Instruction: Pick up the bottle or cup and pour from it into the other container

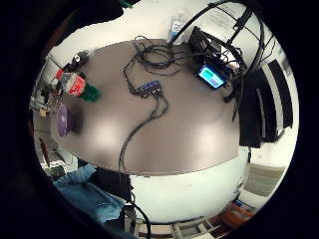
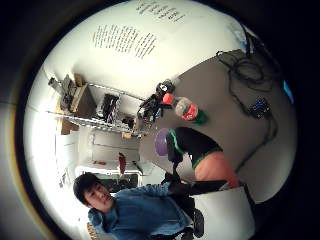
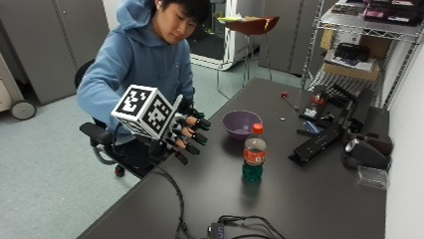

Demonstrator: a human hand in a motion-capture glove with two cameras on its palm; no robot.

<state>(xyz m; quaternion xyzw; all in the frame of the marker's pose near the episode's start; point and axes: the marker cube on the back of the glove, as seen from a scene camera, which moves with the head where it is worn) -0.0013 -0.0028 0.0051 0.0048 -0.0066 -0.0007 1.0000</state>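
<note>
Grip (image 3: 187,135) clear; bottle (image 3: 253,153) upright (cap up)

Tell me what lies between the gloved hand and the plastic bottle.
Only bare dark tabletop, in the outside view, separates the black-gloved right hand from the red-capped green-based plastic bottle; the purple bowl sits beyond.

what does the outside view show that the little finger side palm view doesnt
Only the outside view shows the gloved right hand, raised over the table's near edge with fingers spread, holding nothing, and the wire shelving behind the table.

Only the little finger side palm view shows a small lit screen at the table's far side and the whole oval tabletop.

Both show the bottle with its red cap and label standing upright, the purple bowl beside it and apart from it, and the dark table with cables.
</note>
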